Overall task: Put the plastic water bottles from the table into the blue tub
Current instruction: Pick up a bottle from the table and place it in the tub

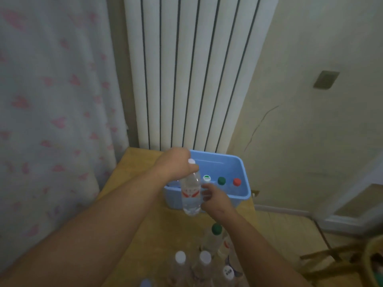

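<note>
My left hand [176, 162] grips the neck of a clear plastic bottle [191, 200] with a white cap and a red label, held upright in front of the blue tub's near wall. My right hand [215, 200] touches the bottle's right side with fingers curled. The blue tub [243, 172] stands at the far end of the wooden table [132, 162]. Inside it stand three bottles: a white-and-green cap [206, 178], a green cap [221, 180] and a red cap [236, 182]. Several more bottles stand near me on the table, among them one with a green cap [216, 228] and two with white caps [180, 256].
A tall white radiator [194, 75] rises behind the tub. A curtain with pink marks [51, 121] hangs at the left. Wooden furniture legs [331, 257] and a woven basket rim [371, 264] sit on the floor at the lower right.
</note>
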{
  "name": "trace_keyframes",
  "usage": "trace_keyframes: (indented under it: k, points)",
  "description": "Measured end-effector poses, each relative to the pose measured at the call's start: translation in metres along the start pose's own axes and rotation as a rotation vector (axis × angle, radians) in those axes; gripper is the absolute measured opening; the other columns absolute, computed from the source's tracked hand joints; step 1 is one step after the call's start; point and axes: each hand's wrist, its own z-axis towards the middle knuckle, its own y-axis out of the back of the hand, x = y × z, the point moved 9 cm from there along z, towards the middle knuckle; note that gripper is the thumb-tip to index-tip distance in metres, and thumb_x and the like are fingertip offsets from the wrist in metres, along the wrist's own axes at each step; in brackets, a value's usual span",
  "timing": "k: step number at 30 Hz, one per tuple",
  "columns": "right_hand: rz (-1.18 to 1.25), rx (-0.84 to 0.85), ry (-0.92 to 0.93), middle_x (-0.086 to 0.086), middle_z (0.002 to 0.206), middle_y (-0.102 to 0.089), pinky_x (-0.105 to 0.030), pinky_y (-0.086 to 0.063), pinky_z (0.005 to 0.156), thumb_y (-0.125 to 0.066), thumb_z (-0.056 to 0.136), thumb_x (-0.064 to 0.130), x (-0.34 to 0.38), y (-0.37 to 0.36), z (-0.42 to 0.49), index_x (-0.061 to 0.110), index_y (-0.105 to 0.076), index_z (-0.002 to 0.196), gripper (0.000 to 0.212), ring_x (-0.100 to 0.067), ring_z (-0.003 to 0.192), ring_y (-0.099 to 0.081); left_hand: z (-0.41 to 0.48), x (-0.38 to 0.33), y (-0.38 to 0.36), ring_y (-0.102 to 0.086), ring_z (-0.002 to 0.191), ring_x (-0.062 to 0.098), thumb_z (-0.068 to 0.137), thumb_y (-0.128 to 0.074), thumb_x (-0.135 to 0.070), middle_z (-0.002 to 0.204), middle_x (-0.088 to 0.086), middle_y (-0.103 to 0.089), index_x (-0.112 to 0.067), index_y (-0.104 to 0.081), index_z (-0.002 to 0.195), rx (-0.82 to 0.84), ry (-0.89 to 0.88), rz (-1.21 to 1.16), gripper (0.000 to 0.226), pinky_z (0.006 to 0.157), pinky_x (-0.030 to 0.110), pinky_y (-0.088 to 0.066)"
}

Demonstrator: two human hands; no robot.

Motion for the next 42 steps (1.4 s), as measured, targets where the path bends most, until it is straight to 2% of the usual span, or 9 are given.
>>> trace_keyframes:
  k: [3,6,8,13,19,22,30,37,42]
  points:
    - [0.092,-0.056,0.061,0.002,0.120,-0.059,-0.033,-0.053,0.081,-0.072,0.077,0.016,0.031,0.006,0.010,0.023,-0.048,0.129,0.058,-0.014,0.096,-0.060,0.014,-0.003,0.032,-0.059,0.079,0.022,0.081,-0.060,-0.045,0.087,0.003,-0.063,-0.016,-0.065,0.093,-0.063,-0.030,-0.011,0.032,0.065,0.033,-0.049]
    - [0.142,-0.157,0.148,0.008,0.121,-0.057,-0.033,-0.050,0.081,-0.073,0.075,0.047,0.071,0.025,0.026,0.031,-0.044,0.132,0.067,-0.013,0.100,-0.060,0.032,-0.006,0.063,-0.059,0.083,0.025,0.082,-0.060,-0.046,0.090,0.006,-0.063,-0.015,-0.064,0.093,-0.132,-0.067,-0.042,0.033,0.066,0.032,-0.048]
    - [0.142,-0.197,0.167,0.014,0.118,-0.056,-0.032,-0.046,0.082,-0.072,0.074,0.054,0.094,0.037,0.039,0.036,-0.040,0.134,0.071,-0.011,0.104,-0.057,0.044,-0.008,0.081,-0.057,0.081,0.023,0.083,-0.059,-0.046,0.088,0.004,-0.061,-0.015,-0.064,0.095,-0.173,-0.094,-0.063,0.033,0.063,0.031,-0.045]
    - [0.201,-0.194,0.178,0.012,0.119,-0.057,-0.029,-0.045,0.082,-0.072,0.077,0.048,0.111,0.042,0.072,0.037,-0.039,0.135,0.067,-0.011,0.107,-0.057,0.074,-0.003,0.091,-0.056,0.081,0.023,0.084,-0.058,-0.047,0.088,0.002,-0.059,-0.016,-0.061,0.096,-0.216,-0.143,-0.080,0.033,0.063,0.031,-0.044]
    - [0.177,-0.229,0.096,0.008,0.125,-0.058,-0.038,-0.050,0.091,-0.075,0.077,0.042,0.087,0.042,0.110,0.035,-0.038,0.137,0.070,-0.016,0.108,-0.058,0.102,-0.001,0.057,-0.057,0.080,0.022,0.087,-0.057,-0.046,0.087,0.002,-0.061,-0.017,-0.058,0.091,-0.157,-0.164,-0.134,0.029,0.063,0.032,-0.043]
    - [0.174,-0.225,0.066,0.007,0.125,-0.058,-0.035,-0.050,0.089,-0.076,0.076,0.040,0.070,0.045,0.129,0.033,-0.038,0.137,0.072,-0.016,0.108,-0.058,0.119,0.001,0.035,-0.056,0.080,0.022,0.087,-0.057,-0.047,0.089,0.003,-0.061,-0.017,-0.058,0.093,-0.107,-0.142,-0.160,0.031,0.066,0.034,-0.046]
    - [0.153,-0.072,-0.026,0.000,0.129,-0.057,-0.030,-0.047,0.083,-0.079,0.075,0.034,0.022,0.031,0.186,0.028,-0.034,0.142,0.081,-0.019,0.108,-0.059,0.170,0.009,-0.034,-0.058,0.090,0.024,0.088,-0.058,-0.047,0.094,0.005,-0.060,-0.015,-0.056,0.097,0.009,-0.044,-0.101,0.033,0.069,0.032,-0.042]
    - [0.097,0.094,-0.111,0.000,0.106,-0.059,-0.015,-0.041,0.059,-0.068,0.083,0.014,-0.014,-0.003,0.223,0.016,-0.051,0.126,0.045,-0.010,0.081,-0.052,0.190,0.046,-0.107,-0.060,0.098,0.023,0.089,-0.060,-0.046,0.107,0.006,-0.065,-0.016,-0.060,0.107,0.126,0.062,-0.079,0.035,0.079,0.033,-0.046]
    - [0.003,0.156,-0.138,-0.005,0.112,-0.066,-0.031,-0.050,0.081,-0.066,0.084,0.020,-0.037,-0.021,0.235,0.018,-0.055,0.116,0.034,-0.016,0.091,-0.059,0.195,0.053,-0.141,-0.059,0.102,0.023,0.093,-0.058,-0.040,0.112,0.007,-0.064,-0.013,-0.058,0.111,0.235,0.075,-0.045,0.032,0.081,0.032,-0.044]
